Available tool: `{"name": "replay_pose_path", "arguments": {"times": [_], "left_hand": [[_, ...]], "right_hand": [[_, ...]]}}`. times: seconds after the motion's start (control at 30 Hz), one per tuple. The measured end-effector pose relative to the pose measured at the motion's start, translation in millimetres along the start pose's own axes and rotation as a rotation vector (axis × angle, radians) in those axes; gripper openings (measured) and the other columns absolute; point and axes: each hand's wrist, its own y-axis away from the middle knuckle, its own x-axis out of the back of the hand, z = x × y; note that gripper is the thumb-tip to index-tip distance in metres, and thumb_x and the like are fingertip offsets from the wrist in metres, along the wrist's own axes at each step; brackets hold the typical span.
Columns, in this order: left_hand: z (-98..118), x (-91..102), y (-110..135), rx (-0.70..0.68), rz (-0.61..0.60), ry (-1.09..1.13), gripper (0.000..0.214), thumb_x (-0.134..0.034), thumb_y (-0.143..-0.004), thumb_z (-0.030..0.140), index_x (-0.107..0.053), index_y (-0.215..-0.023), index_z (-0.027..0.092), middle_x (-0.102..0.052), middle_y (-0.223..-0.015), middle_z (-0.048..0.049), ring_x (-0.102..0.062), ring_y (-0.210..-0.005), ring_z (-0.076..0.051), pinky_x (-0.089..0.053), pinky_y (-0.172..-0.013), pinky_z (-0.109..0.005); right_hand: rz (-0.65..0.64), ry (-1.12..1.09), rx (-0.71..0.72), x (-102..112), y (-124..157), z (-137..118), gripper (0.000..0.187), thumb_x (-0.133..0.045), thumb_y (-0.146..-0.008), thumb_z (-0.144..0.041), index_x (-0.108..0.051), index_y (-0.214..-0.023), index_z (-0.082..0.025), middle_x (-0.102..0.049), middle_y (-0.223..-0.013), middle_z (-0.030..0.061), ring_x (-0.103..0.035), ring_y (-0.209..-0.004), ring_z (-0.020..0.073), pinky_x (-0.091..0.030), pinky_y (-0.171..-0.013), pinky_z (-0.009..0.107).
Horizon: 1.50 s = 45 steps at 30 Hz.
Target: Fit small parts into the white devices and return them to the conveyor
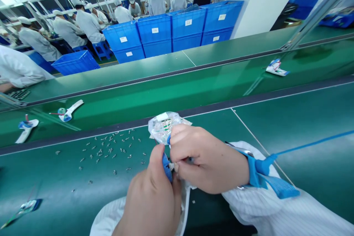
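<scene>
Near the table's front edge, my left hand (155, 195) is closed round a white-and-blue plastic housing (166, 166). The thumb presses along its blue end, and the white body runs down behind my fingers. My right hand (207, 158) meets it from the right, fingers curled and pinched at a small pale part (173, 167) on the blue end. A bit of blue shows beside the right hand's knuckle; I cannot make out what it is. Just beyond both hands lies a clear plastic bag (162, 127) of small parts. Many tiny metal pieces (110, 150) are scattered to the left.
A green conveyor belt (143, 97) crosses ahead, carrying white-and-blue housings (72, 110). A small wired assembly (24, 208) lies at lower left. A blue wrist strap (258, 171) trails its cord (312, 143) rightward. Blue crates (155, 31) and white-coated workers (88, 24) are beyond.
</scene>
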Motion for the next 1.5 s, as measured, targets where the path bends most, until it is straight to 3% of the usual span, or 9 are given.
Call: {"name": "replay_pose_path", "arguments": {"times": [0.13,0.4,0.53,0.63,0.73,0.83,1.03,1.2,1.5], "left_hand": [[0,0.1,4,-0.016,-0.029,0.037,0.041,-0.040,-0.086,0.020,-0.028,-0.125,0.011,-0.069,-0.067,-0.0065,-0.065,-0.049,-0.026,-0.045,-0.043,-0.030],[6,-14.3,12,0.117,0.109,-0.011,0.040,-0.043,-0.088,0.022,-0.034,-0.126,0.012,-0.069,-0.072,-0.0074,-0.065,-0.048,-0.024,-0.040,-0.043,-0.029],[1,-6.0,2,0.018,0.005,0.144,0.041,-0.039,-0.088,0.021,-0.028,-0.127,0.014,-0.069,-0.067,-0.0037,-0.065,-0.048,-0.024,-0.041,-0.041,-0.028],[-3,1.3,-7,-0.003,-0.093,0.290,0.036,-0.035,-0.090,0.023,-0.026,-0.125,0.018,-0.069,-0.067,-0.0015,-0.066,-0.049,-0.024,-0.040,-0.039,-0.026],[-5,2.4,-12,0.076,-0.047,0.284,0.034,-0.033,-0.091,0.025,-0.027,-0.124,0.020,-0.067,-0.064,0.0001,-0.067,-0.049,-0.025,-0.040,-0.041,-0.027],[-5,-1.0,-12,0.121,0.017,0.221,0.036,-0.035,-0.090,0.027,-0.027,-0.124,0.018,-0.065,-0.061,0.0003,-0.065,-0.044,-0.025,-0.038,-0.040,-0.026],[-6,-7.9,-12,0.159,0.160,0.046,0.039,-0.040,-0.088,0.026,-0.031,-0.124,0.015,-0.061,-0.054,-0.0003,-0.061,-0.038,-0.026,-0.025,-0.035,-0.024],[-6,-10.3,-9,0.172,0.189,-0.056,0.042,-0.040,-0.085,0.022,-0.032,-0.124,0.011,-0.059,-0.052,-0.0009,-0.060,-0.038,-0.027,-0.028,-0.037,-0.025],[0,-19.1,-1,0.202,0.214,-0.071,0.044,-0.042,-0.083,0.019,-0.032,-0.126,0.016,-0.059,-0.053,0.0021,-0.061,-0.041,-0.023,-0.033,-0.040,-0.025]], "right_hand": [[-0.045,-0.023,0.022,0,2,-1,0.029,-0.036,-0.067,-0.006,-0.014,-0.054,-0.019,-0.029,-0.049,-0.0024,-0.029,-0.053,0.0113,-0.030,-0.061,0.029],[-0.032,-0.014,0.030,-2,0,1,0.030,-0.036,-0.067,-0.006,-0.013,-0.054,-0.019,-0.031,-0.050,-0.0021,-0.031,-0.054,0.0115,-0.031,-0.061,0.030],[-0.044,-0.099,0.015,3,-2,3,0.029,-0.038,-0.069,-0.006,-0.018,-0.052,-0.019,-0.035,-0.049,-0.0029,-0.033,-0.053,0.0107,-0.034,-0.063,0.028],[-0.033,-0.167,-0.062,6,-2,2,0.029,-0.043,-0.072,-0.004,-0.033,-0.048,-0.018,-0.045,-0.050,-0.0030,-0.041,-0.055,0.0096,-0.038,-0.067,0.027],[0.095,-0.170,-0.203,1,-3,0,0.025,-0.051,-0.072,-0.002,-0.052,-0.051,-0.016,-0.056,-0.054,-0.0027,-0.049,-0.063,0.0101,-0.040,-0.070,0.025],[0.277,-0.179,-0.327,-10,-5,-3,0.023,-0.056,-0.068,0.000,-0.060,-0.053,-0.017,-0.059,-0.055,-0.0040,-0.052,-0.065,0.0105,-0.041,-0.067,0.023],[0.457,-0.181,-0.352,-30,-6,-12,0.019,-0.059,-0.072,-0.004,-0.066,-0.060,-0.016,-0.064,-0.059,-0.0029,-0.056,-0.063,0.0099,-0.043,-0.069,0.024],[0.454,-0.042,-0.347,-35,-1,-19,0.018,-0.055,-0.078,-0.008,-0.067,-0.068,-0.016,-0.062,-0.061,-0.0007,-0.053,-0.064,0.0124,-0.041,-0.068,0.028],[0.419,0.077,-0.319,-35,6,-26,0.025,-0.048,-0.080,-0.008,-0.058,-0.058,-0.014,-0.049,-0.055,0.0006,-0.045,-0.060,0.0121,-0.033,-0.060,0.028]]}}
